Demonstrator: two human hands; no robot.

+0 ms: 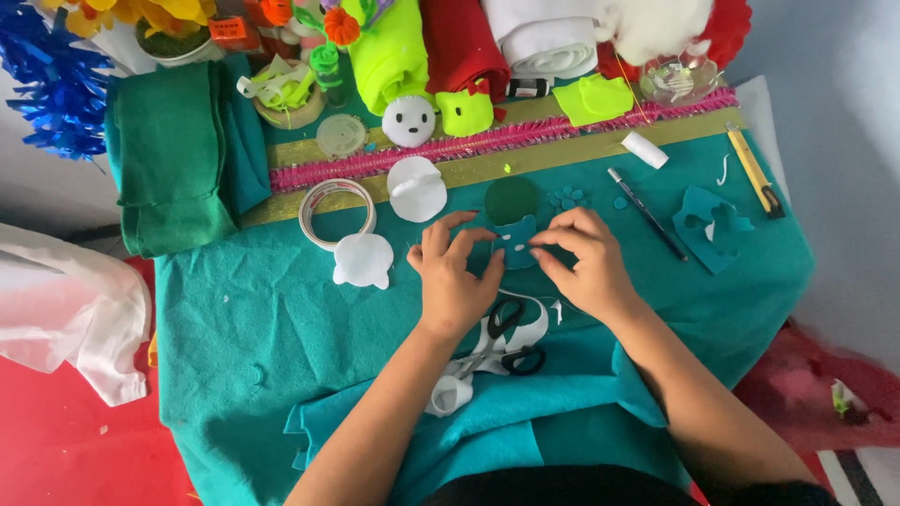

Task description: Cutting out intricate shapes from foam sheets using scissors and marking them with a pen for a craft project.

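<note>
Both hands [520, 267] on a teal felt piece [516, 245] — scissors [502, 342] just below

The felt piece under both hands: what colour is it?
Teal felt piece with small white dots, held by the left hand and right hand; head view.

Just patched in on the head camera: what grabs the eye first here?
Both hands, left hand and right hand, pinch a small teal felt piece at the centre of the teal-covered table. Black-handled scissors lie just below the wrists. A pink fringed ribbon crosses the table's far side.

head view, looking steeply down, close over table [281, 309]
</note>
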